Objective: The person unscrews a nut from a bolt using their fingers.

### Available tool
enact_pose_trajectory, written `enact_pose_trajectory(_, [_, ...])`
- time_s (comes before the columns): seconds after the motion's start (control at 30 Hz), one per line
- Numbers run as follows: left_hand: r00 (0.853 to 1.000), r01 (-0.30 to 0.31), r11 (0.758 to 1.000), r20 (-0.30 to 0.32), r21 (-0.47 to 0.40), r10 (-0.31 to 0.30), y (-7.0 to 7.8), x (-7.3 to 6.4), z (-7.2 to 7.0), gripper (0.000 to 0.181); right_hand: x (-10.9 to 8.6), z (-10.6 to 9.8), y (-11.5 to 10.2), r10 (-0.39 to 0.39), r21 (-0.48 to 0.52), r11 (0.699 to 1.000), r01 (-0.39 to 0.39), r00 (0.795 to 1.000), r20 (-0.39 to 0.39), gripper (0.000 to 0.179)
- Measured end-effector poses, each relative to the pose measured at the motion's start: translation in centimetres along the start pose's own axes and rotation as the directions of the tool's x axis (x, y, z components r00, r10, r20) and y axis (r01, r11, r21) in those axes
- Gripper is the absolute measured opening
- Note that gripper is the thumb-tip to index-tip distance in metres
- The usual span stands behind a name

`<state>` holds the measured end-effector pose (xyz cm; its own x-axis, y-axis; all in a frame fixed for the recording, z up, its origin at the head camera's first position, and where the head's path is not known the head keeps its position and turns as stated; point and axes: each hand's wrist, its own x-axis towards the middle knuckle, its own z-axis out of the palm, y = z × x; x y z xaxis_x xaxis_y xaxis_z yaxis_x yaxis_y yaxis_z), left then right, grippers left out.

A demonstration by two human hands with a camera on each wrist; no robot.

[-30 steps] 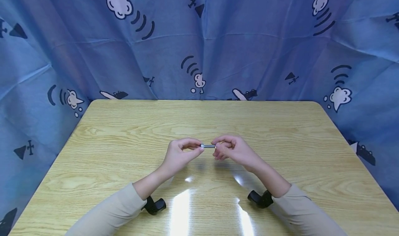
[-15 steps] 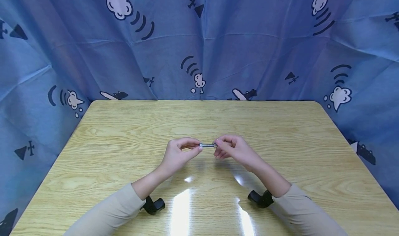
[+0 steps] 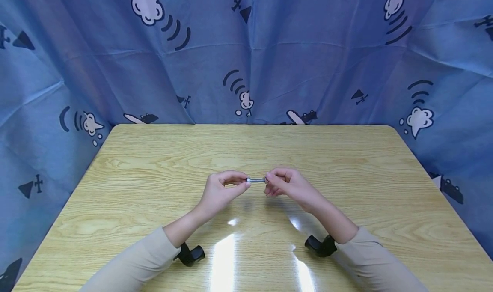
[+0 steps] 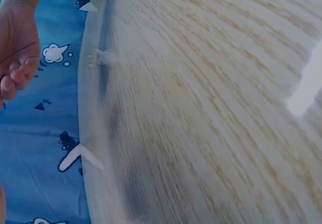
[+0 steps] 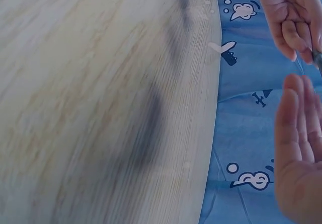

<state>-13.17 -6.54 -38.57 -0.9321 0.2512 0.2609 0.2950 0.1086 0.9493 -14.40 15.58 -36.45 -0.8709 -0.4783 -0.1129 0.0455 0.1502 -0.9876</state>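
A silver metal bolt (image 3: 257, 180) is held level above the table, between the two hands in the head view. My left hand (image 3: 223, 190) pinches its left end between thumb and forefinger. At the bolt's right end, the thumb and forefinger of my right hand (image 3: 290, 186) pinch a small nut (image 3: 266, 180), mostly covered by the fingertips. The right wrist view shows a dark end of the bolt (image 5: 317, 57) at its right edge, by the fingers of my left hand (image 5: 294, 17); my right hand (image 5: 302, 158) is below. My right hand (image 4: 19, 45) also appears in the left wrist view.
The light wood-grain table (image 3: 154, 155) lies under both hands, with bright reflections near its front. A blue printed curtain (image 3: 215, 61) hangs behind it and at both sides. Black wrist cameras (image 3: 190, 255) are worn at the sleeve cuffs.
My right thumb and fingers have shifted at the bolt's right end, where the nut showed more half a second ago. My left hand has drifted very slightly left and keeps its pinch.
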Motion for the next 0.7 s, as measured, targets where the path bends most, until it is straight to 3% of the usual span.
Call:
enact_pose_trajectory(0.17, [1.000, 0.004, 1.000, 0.001, -0.015, -0.004, 0.03, 0.03, 0.08, 0.016, -0.05, -0.08, -0.06, -0.015, 0.011, 1.000, 0.015, 1.000, -0.010, 0.027])
enact_pose_trajectory(0.3, [1.000, 0.004, 1.000, -0.002, -0.017, -0.004, 0.13, 0.08, 0.04, 0.016, -0.10, -0.20, -0.10, -0.034, 0.024, 0.999, 0.034, 0.999, 0.002, 0.041])
enact_pose_trajectory(0.5, [1.000, -0.003, 1.000, 0.000, -0.017, 0.003, 0.07, 0.11, 0.11, 0.016, -0.05, 0.12, -0.19, -0.001, 0.018, 1.000, 0.001, 1.000, 0.020, 0.034])
enact_pose_trajectory(0.7, [1.000, -0.004, 1.000, -0.001, -0.015, 0.004, 0.16, 0.08, 0.18, 0.017, -0.17, 0.03, -0.25, -0.036, 0.031, 0.999, 0.036, 0.999, -0.006, 0.038])
